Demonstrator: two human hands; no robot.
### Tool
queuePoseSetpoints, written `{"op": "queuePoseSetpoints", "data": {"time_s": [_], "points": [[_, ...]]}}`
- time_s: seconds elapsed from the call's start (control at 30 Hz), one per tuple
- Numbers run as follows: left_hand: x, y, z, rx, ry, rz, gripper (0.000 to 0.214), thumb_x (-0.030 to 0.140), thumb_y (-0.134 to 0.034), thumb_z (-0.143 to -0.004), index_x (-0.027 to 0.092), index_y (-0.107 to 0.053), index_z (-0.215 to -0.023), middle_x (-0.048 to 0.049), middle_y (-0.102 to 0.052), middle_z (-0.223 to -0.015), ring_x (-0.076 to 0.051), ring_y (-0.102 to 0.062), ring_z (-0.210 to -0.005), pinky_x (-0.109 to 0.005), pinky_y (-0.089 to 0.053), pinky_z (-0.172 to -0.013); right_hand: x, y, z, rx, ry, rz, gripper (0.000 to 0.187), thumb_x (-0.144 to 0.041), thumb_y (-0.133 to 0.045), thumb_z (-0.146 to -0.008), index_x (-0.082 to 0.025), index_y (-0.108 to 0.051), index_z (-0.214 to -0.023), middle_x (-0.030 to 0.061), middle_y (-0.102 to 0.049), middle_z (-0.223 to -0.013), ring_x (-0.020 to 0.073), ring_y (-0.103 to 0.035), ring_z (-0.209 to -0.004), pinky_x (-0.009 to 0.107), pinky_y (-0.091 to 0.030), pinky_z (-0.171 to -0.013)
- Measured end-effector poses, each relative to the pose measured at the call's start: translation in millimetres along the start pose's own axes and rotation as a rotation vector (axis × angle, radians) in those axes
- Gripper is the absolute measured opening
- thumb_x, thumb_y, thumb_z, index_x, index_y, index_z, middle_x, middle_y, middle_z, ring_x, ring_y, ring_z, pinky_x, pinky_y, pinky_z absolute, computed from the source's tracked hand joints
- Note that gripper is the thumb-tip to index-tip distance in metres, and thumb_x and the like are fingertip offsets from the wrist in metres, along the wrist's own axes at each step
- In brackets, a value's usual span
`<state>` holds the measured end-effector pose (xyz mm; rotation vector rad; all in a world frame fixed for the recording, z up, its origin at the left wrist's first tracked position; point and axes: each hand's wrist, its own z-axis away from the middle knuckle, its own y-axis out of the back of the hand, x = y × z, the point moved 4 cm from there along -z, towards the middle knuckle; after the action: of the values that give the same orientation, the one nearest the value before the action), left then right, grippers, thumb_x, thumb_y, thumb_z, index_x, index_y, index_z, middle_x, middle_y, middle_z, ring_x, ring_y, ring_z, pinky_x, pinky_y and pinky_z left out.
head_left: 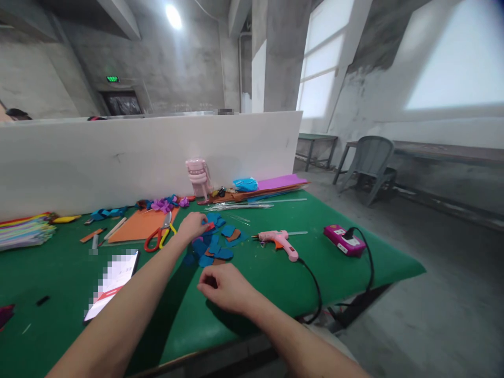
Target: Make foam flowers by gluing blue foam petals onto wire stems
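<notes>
My left hand reaches over a loose pile of blue and brown felt pieces. Its fingertips are closed at a small red piece at the top of the pile. My right hand rests on the green tabletop just in front of the pile, fingers curled into a loose fist with nothing showing in it. To the right of the pile lies a pink hot glue gun with a clear glue stick in its back. Scissors with red and yellow handles lie left of my left hand.
A phone lies beside my left forearm. A magenta power socket box with a black plug sits at right; a cord hangs off the edge. Along the white partition stand a pink bottle, clear glue sticks and felt sheets.
</notes>
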<state>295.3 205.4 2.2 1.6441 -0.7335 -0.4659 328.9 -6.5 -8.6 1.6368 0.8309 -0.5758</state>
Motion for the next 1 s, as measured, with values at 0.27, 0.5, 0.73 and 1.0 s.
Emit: {"op": "queuePoseSetpoints", "data": {"time_s": [0.27,0.5,0.73,1.0], "points": [[17.8,-11.4,-20.3,0.02,0.003,-0.006,0.027,0.029,-0.052,-0.072,0.019,-0.066,-0.093,-0.0106,-0.066,-0.098,-0.025,-0.055,-0.1,-0.029,-0.04,-0.083,0.0,-1.6,1.6,-0.005,0.009,0.072,0.009,-0.022,-0.053,-0.075,-0.018,-0.061,-0.073,-0.0012,-0.061,-0.064,0.009,-0.051,-0.059,0.018,-0.029,-0.052],[17.7,-28.1,-40.6,-0.032,0.16,0.0,0.03,0.024,-0.058,-0.061,0.015,-0.062,-0.09,-0.015,-0.067,-0.089,-0.027,-0.061,-0.081,-0.029,-0.044,-0.065,2.0,1.0,3.7,-0.014,0.023,0.124,0.009,-0.024,-0.054,-0.076,-0.019,-0.061,-0.075,-0.0012,-0.062,-0.067,0.0098,-0.051,-0.06,0.019,-0.029,-0.052],[-3.8,-24.1,-31.6,-0.003,0.189,0.097,0.019,0.019,-0.056,-0.058,0.019,-0.065,-0.075,-0.0076,-0.069,-0.082,-0.022,-0.061,-0.082,-0.023,-0.041,-0.062,2.3,12.9,6.8,0.004,0.032,0.137,0.009,-0.024,-0.054,-0.076,-0.019,-0.061,-0.073,-0.0013,-0.061,-0.066,0.0101,-0.051,-0.061,0.019,-0.029,-0.053],[-35.5,-13.5,-28.4,0.096,0.311,0.278,0.022,0.025,-0.051,-0.065,0.017,-0.068,-0.076,-0.0035,-0.07,-0.071,-0.016,-0.062,-0.066,-0.02,-0.041,-0.053,3.3,12.0,6.7,0.003,0.034,0.163,0.01,-0.024,-0.054,-0.075,-0.018,-0.062,-0.073,-0.0001,-0.063,-0.067,0.0108,-0.051,-0.061,0.02,-0.028,-0.054]]}}
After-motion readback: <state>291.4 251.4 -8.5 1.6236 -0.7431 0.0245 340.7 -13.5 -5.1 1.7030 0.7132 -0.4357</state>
